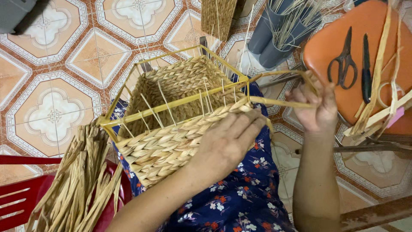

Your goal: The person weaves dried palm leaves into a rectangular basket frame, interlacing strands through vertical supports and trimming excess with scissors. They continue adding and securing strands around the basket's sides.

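The right hand point(315, 107) is pinched shut on a flat strand point(279, 103) of dried fibre, fingers folded round its far end. From that grip the strand runs level to the left, its long axis lying along the top rail of the basket point(171, 129), and it meets the weave at the basket's near right corner. The left hand point(227, 144) lies there, palm spread flat against the woven side, fingers pointing up toward the rim and pressing the plaited rows; it closes round nothing. It is the nearer hand to the point where the strand enters the weave, while the right hand stands off to the side, well clear of the frame.

The basket rests tilted on the person's lap, over a dark flowered dress point(240, 197), its yellow frame point(180, 103) open at the top with thin upright stakes standing through it.

To the right of the pulling hand, very near, is an orange stool point(343, 43) carrying scissors point(343, 60), a dark knife-like tool point(365, 64) and loose strips, so room that way is tight. Beyond the basket stand grey tubes point(274, 38) full of thin sticks. On the lower left a bundle of fibre point(81, 184) lies across a red chair point(17, 193). The floor is patterned tile point(56, 68).
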